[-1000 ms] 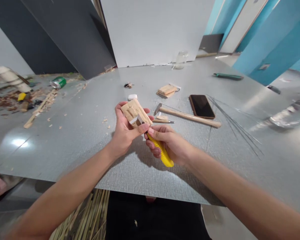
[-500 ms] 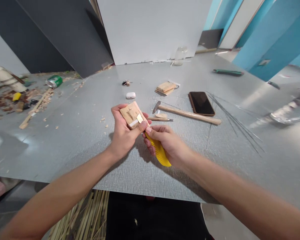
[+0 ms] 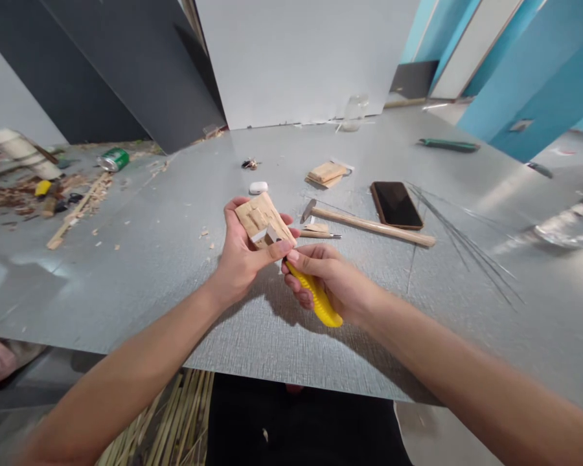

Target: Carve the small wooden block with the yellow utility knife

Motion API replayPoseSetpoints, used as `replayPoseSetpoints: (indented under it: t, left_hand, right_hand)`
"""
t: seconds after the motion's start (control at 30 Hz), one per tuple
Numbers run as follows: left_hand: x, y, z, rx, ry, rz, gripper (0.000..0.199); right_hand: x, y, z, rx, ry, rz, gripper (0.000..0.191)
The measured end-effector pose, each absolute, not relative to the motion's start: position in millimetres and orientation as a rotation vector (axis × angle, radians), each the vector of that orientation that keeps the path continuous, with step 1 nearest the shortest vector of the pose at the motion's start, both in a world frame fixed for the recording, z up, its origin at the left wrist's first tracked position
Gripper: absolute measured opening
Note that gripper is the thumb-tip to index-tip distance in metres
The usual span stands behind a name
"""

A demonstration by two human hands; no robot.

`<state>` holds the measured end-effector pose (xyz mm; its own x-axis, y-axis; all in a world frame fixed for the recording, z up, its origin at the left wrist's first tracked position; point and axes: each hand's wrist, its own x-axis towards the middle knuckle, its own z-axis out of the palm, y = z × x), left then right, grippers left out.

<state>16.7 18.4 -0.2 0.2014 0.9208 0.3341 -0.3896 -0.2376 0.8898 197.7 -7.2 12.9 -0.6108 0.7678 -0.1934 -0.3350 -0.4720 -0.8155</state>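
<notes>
My left hand (image 3: 240, 255) grips a small wooden block (image 3: 252, 208) with a raised, carved shape on its upper face. In my right hand (image 3: 328, 275) is a yellow-handled utility knife (image 3: 318, 298), held with the fingers wrapped round its handle. The knife's blade (image 3: 273, 234) lies over the lower part of the block, close to my left thumb, which presses near the blade's base. Just beyond the hands, a slim wooden-handled tool (image 3: 323, 235) rests on the table beside a thin wood piece (image 3: 317, 228).
A hammer (image 3: 374, 226), a phone (image 3: 396, 204) and thin wires (image 3: 461, 236) lie to the right. Further back are stacked wood pieces (image 3: 327, 173), a white case (image 3: 258, 188), a glass jar (image 3: 355, 113) and a green cutter (image 3: 449, 145). Wood shavings and a green can (image 3: 113, 159) are at left.
The knife's blade has turned on the block and now shows a darker face. The whole view has shifted slightly, with both hands still holding the same things.
</notes>
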Motion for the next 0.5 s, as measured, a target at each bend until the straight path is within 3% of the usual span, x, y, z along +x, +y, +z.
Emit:
replayPoseSetpoints:
  t: [0.5]
  left_hand:
    - [21,18,-6,1.332,0.698,1.433,0.073]
  right_hand:
    - [183,-15,8,-0.886,-0.942,1.914,0.037]
